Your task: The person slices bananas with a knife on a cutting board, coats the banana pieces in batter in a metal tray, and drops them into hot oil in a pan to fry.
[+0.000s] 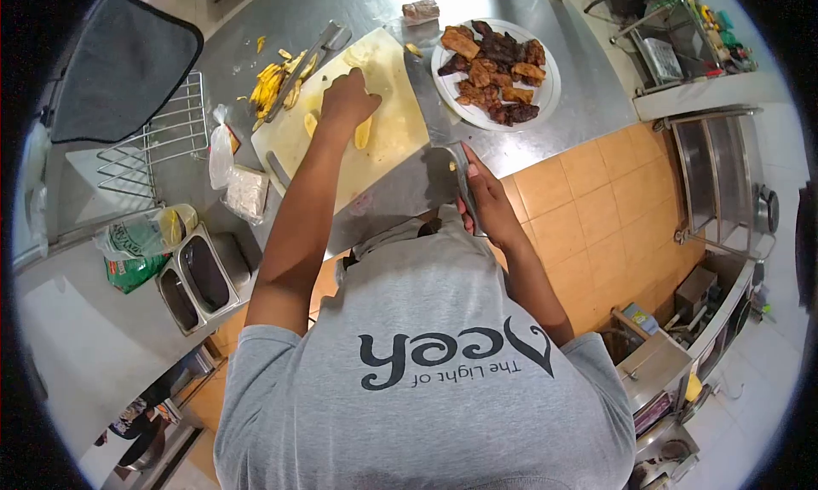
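Note:
My left hand [348,102] is over the pale cutting board [281,141], its fingers curled down on a peeled banana [362,134] that shows just below them. Another pale yellow banana piece [311,124] lies beside it, and one more [356,55] is near the board's far edge. My right hand [487,192] is off the board, close to my body at the table's edge. It grips a knife [463,170] with a wide grey blade; my fingers hide most of its handle. A small pale bit sticks near the blade.
Banana peels [271,85] lie left of the board with a cleaver [308,71] across them. A white plate [443,81] of browned fried pieces and a wrapped brown block [420,12] stand to the right. Plastic bags [245,193], a wire rack [158,141] and metal containers [204,273] are left.

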Demonstrator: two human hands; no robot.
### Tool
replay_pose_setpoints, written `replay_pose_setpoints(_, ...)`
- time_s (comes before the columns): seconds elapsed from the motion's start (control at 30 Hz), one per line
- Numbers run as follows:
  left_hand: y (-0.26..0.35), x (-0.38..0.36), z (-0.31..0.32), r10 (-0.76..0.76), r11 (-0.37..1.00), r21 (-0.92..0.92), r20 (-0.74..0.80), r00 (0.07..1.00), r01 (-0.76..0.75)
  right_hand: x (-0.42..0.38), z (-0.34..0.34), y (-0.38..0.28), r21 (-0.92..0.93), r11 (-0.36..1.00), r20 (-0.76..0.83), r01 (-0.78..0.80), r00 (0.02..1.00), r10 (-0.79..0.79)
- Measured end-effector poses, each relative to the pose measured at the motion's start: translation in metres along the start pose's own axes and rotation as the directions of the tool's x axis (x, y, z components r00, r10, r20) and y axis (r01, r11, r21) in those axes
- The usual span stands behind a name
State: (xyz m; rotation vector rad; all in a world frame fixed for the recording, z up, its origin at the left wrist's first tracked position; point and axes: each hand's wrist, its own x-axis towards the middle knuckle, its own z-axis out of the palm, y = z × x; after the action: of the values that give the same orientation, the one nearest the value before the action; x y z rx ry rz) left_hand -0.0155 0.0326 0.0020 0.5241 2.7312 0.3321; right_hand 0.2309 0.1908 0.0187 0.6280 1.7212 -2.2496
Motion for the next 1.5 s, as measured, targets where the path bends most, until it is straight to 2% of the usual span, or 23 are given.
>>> replay_pose_setpoints(0.03, 0.001, -0.002, -0.005, 0.025, 0.999, -0.039, 0.022, 0.999, -0.024, 0.0, -0.001, 0.001, -0.013, 1.0, 0.003, 0.006, 1.0, -0.006)
replay_pose_setpoints(0.07, -0.009, 0.005, 0.001, 0.057, 0.947, -0.319, 0.046, 0.997, -0.039, -0.001, -0.001, 0.001, -0.026, 0.999, -0.002, 0.021, 1.0, -0.021)
replay_pose_setpoints(0.1, -0.016, 0.008, 0.002, 0.092, 0.817, -0.575, 0.061, 0.994, -0.041, -0.001, -0.001, 0.0, -0.041, 0.999, -0.006, 0.036, 0.999, -0.036)
replay_pose_setpoints(0.13, -0.02, 0.011, 0.004, 0.127, 0.62, -0.784, 0.065, 0.99, -0.028, -0.001, -0.002, 0.0, -0.06, 0.997, -0.009, 0.05, 0.999, -0.051)
replay_pose_setpoints(0.17, -0.025, 0.013, 0.009, 0.095, 0.486, -0.873, 0.105, 0.99, 0.047, -0.001, -0.003, 0.0, -0.074, 0.996, -0.011, 0.058, 0.998, -0.059)
replay_pose_setpoints(0.23, -0.03, 0.016, 0.023, 0.119, 0.476, -0.879, 0.041, 0.992, -0.021, 0.0, -0.005, 0.0, -0.109, 0.992, -0.009, 0.07, 0.997, -0.072)
replay_pose_setpoints(0.27, -0.033, 0.018, 0.03, 0.128, 0.468, -0.882, 0.008, 0.992, -0.053, 0.001, -0.004, -0.001, -0.183, 0.98, -0.031, 0.082, 0.996, -0.089)
replay_pose_setpoints(0.37, -0.041, 0.019, 0.045, 0.226, 0.744, -0.579, -0.253, 0.941, -0.334, 0.006, 0.001, -0.007, -0.388, 0.918, -0.075, 0.08, 0.99, -0.118)
replay_pose_setpoints(0.47, -0.044, 0.014, 0.054, 0.282, 0.705, -0.54, -0.382, 0.88, -0.46, 0.01, 0.008, -0.016, -0.528, 0.846, -0.069, 0.074, 0.989, -0.13)
replay_pose_setpoints(0.57, -0.033, -0.006, 0.042, 0.247, 0.733, -0.544, -0.346, 0.905, -0.408, 0.018, 0.014, -0.018, -0.609, 0.779, -0.067, 0.145, 0.97, -0.233)
replay_pose_setpoints(0.67, -0.033, -0.017, 0.043, 0.339, 0.786, -0.349, -0.446, 0.828, -0.51, 0.021, 0.017, -0.019, -0.699, 0.696, -0.068, 0.163, 0.954, -0.292)
replay_pose_setpoints(0.73, -0.026, -0.028, 0.041, 0.348, 0.801, -0.307, -0.461, 0.816, -0.514, 0.02, 0.022, -0.03, -0.733, 0.667, -0.074, 0.134, 0.959, -0.274)
replay_pose_setpoints(0.83, -0.023, -0.04, 0.049, 0.3, 0.816, -0.315, -0.484, 0.822, -0.484, 0.037, 0.021, -0.012, -0.706, 0.614, -0.041, 0.355, 0.844, -0.535)
replay_pose_setpoints(0.97, -0.017, -0.05, 0.066, 0.173, 0.842, -0.369, -0.506, 0.845, -0.394, 0.039, 0.025, -0.015, -0.714, 0.657, -0.077, 0.242, 0.906, -0.416)
replay_pose_setpoints(1.03, -0.015, -0.053, 0.074, 0.18, 0.846, -0.365, -0.493, 0.851, -0.39, 0.04, 0.029, -0.018, -0.737, 0.651, -0.092, 0.184, 0.926, -0.366)
replay_pose_setpoints(1.13, -0.009, -0.056, 0.082, 0.187, 0.867, -0.327, -0.488, 0.853, -0.377, 0.049, 0.033, -0.013, -0.724, 0.638, -0.061, 0.261, 0.898, -0.437)
replay_pose_setpoints(1.23, -0.006, -0.056, 0.087, 0.194, 0.875, -0.318, -0.462, 0.865, -0.366, 0.047, 0.038, -0.021, -0.726, 0.676, -0.098, 0.129, 0.953, -0.287)
replay_pose_setpoints(1.33, -0.007, -0.055, 0.092, 0.214, 0.879, -0.296, -0.456, 0.864, -0.374, 0.052, 0.039, -0.011, -0.729, 0.651, -0.082, 0.211, 0.918, -0.389)
replay_pose_setpoints(1.43, -0.005, -0.056, 0.092, 0.218, 0.879, -0.3, -0.436, 0.873, -0.37, 0.052, 0.04, -0.014, -0.731, 0.653, -0.071, 0.201, 0.928, -0.365)
replay_pose_setpoints(1.5, -0.003, -0.057, 0.091, 0.215, 0.877, -0.315, -0.42, 0.882, -0.363, 0.056, 0.038, -0.008, -0.728, 0.631, -0.038, 0.267, 0.903, -0.427)
